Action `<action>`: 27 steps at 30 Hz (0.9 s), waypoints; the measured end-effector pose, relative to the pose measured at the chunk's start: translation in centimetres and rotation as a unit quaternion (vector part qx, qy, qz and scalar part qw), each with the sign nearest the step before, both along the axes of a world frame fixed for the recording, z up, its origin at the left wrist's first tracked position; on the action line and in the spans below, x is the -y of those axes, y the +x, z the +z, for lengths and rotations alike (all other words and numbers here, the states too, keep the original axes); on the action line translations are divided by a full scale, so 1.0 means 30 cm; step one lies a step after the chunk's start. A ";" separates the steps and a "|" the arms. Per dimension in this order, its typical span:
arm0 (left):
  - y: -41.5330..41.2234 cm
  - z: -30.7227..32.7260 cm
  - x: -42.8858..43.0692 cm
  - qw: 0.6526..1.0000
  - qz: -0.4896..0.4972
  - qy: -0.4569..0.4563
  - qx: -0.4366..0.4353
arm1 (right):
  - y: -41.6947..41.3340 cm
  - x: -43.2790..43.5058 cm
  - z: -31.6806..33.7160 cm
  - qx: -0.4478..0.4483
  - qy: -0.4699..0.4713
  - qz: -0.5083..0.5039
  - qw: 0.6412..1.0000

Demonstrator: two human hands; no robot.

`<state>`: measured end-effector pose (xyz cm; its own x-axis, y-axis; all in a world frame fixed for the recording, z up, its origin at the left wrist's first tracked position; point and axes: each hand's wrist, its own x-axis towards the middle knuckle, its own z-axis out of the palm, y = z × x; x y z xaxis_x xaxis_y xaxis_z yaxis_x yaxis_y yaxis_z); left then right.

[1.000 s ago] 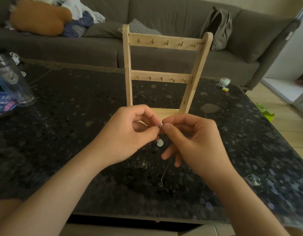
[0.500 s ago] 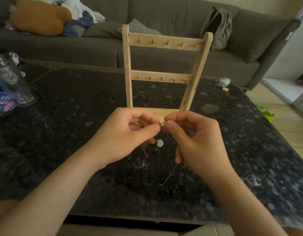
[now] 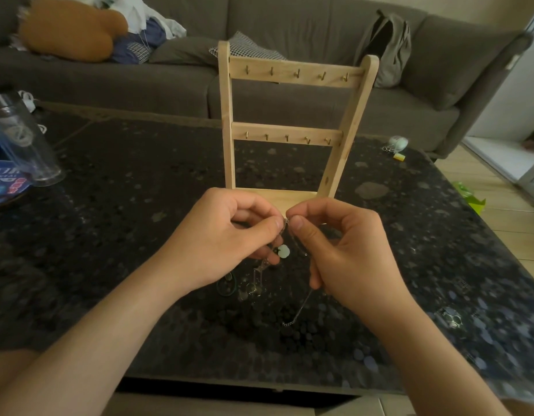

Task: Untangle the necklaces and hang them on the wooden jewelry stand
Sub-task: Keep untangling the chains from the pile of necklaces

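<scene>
Hands: left hand [image 3: 229, 244] and right hand [image 3: 347, 253] meet just in front of the stand's base. Each pinches the same fine chain [image 3: 301, 307] between thumb and forefinger, tips nearly touching.
Change: a second ago the right hand's lower fingers were stretched out; they have since curled in, and the chain's loose tail now trails from under them onto the counter [image 3: 139, 190].
Pinch point: unmoved over that second.
Necklaces: a pale pendant [image 3: 283, 251] dangles between the hands; the rest lies in a knot [image 3: 255, 280] on the counter below.
Wooden jewelry stand [image 3: 292, 75]: upright behind the hands, every hook bare.
Meaning: probably one snag is still being picked at; nothing is ready to hang.
</scene>
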<state>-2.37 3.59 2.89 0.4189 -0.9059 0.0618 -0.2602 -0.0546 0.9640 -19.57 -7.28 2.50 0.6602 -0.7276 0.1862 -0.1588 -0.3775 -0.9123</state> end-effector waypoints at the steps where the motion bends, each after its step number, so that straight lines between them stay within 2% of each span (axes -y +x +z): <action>1: -0.001 -0.001 -0.001 1.000 -0.001 0.001 0.000 | 0.000 -0.002 0.002 -0.001 0.000 0.001 1.000; 6: -0.005 -0.007 -0.001 1.000 -0.003 -0.005 -0.001 | 0.003 -0.003 0.008 -0.002 -0.005 0.002 1.000; 10: -0.003 -0.010 -0.002 0.999 -0.011 -0.013 0.030 | -0.002 -0.010 0.008 -0.003 -0.003 0.009 1.000; 20: -0.001 -0.011 -0.002 0.996 0.001 -0.031 0.087 | 0.005 -0.033 0.013 0.075 -0.033 0.031 0.996; 27: 0.002 -0.006 -0.005 0.992 -0.013 -0.019 0.121 | 0.007 -0.029 -0.002 0.063 -0.041 0.037 0.996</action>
